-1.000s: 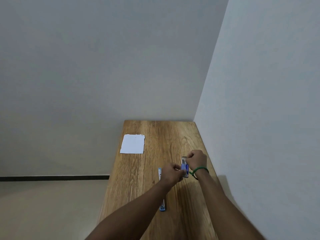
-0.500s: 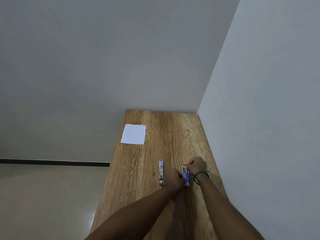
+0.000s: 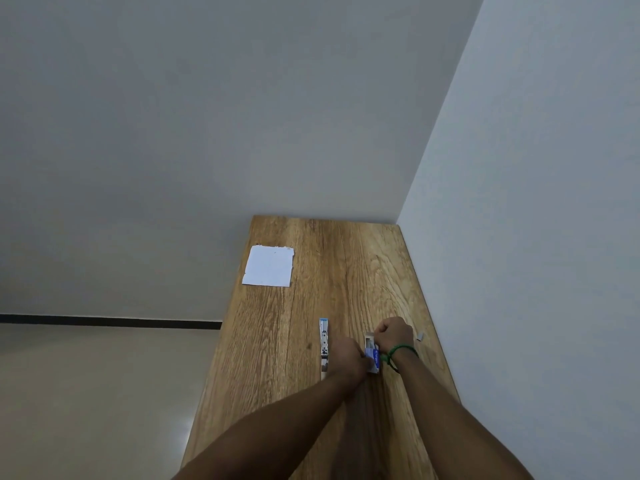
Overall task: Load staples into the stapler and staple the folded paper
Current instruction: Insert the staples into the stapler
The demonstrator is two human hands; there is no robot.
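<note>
A small blue and white staple box [image 3: 372, 358] sits low over the wooden table [image 3: 346, 271], held between both hands. My left hand [image 3: 349, 360] pinches its near left side. My right hand [image 3: 393, 336] is closed over its far end; a green band circles that wrist. Just left of my left hand lies the stapler [image 3: 324, 344], opened out flat, silver with a blue tip, pointing away from me. The folded white paper [image 3: 269, 270] lies flat near the table's far left edge. Whether any staples are out of the box is hidden by my fingers.
A small grey piece [image 3: 420, 336] lies on the table to the right of my right hand. A white wall runs along the table's right side and another behind its far end. The table's left edge drops to a beige floor.
The view has shifted, so the hands and box sit lower and nearer the table than a second ago. Both hands have stayed on the box. Stapler and paper have not moved.
</note>
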